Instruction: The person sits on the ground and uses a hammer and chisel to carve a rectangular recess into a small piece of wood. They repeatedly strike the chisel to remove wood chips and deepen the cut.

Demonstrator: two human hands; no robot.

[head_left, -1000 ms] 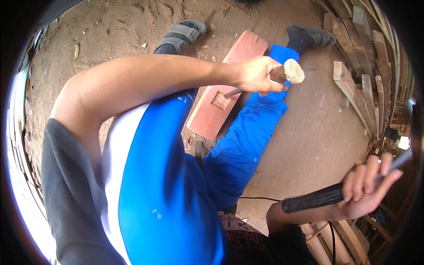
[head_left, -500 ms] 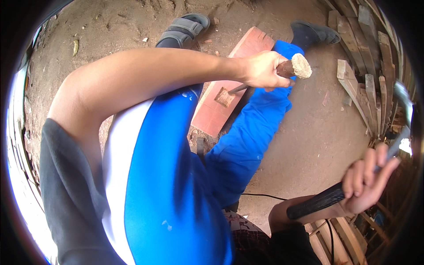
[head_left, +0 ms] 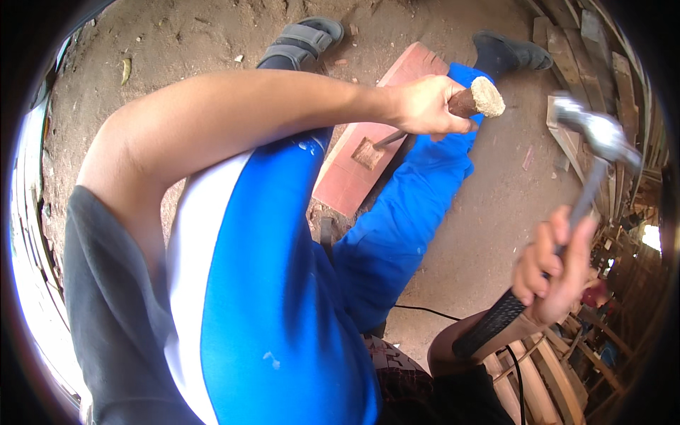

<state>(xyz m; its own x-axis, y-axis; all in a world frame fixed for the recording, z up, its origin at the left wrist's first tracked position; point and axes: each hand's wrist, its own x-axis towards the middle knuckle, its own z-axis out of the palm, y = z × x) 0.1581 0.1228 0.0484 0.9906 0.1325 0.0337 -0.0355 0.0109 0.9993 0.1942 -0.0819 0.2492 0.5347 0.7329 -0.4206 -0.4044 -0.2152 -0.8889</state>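
Observation:
My left hand (head_left: 431, 105) is closed around the wooden handle of a chisel (head_left: 464, 103), whose pale, frayed butt end faces up. The chisel's thin metal blade slants down to a square mortise (head_left: 367, 152) cut in a reddish wooden board (head_left: 347, 178). That board lies between my legs, partly hidden by my left arm and my blue trouser leg. On the right, my right hand (head_left: 552, 273) grips a claw hammer (head_left: 596, 131) by its shaft. The hammer's metal head is raised, blurred, and apart from the chisel; its black rubber grip runs back along my forearm.
Wooden planks (head_left: 623, 92) are stacked along the right side, with more lumber (head_left: 549, 375) at the lower right. A black cable (head_left: 425, 309) crosses the dirt floor (head_left: 496, 234). My sandaled feet (head_left: 301, 42) rest on the ground beyond the board.
My right hand has swung the hammer leftward, bringing its head in from the right rim toward the chisel. My left hand and the chisel keep their place on the board.

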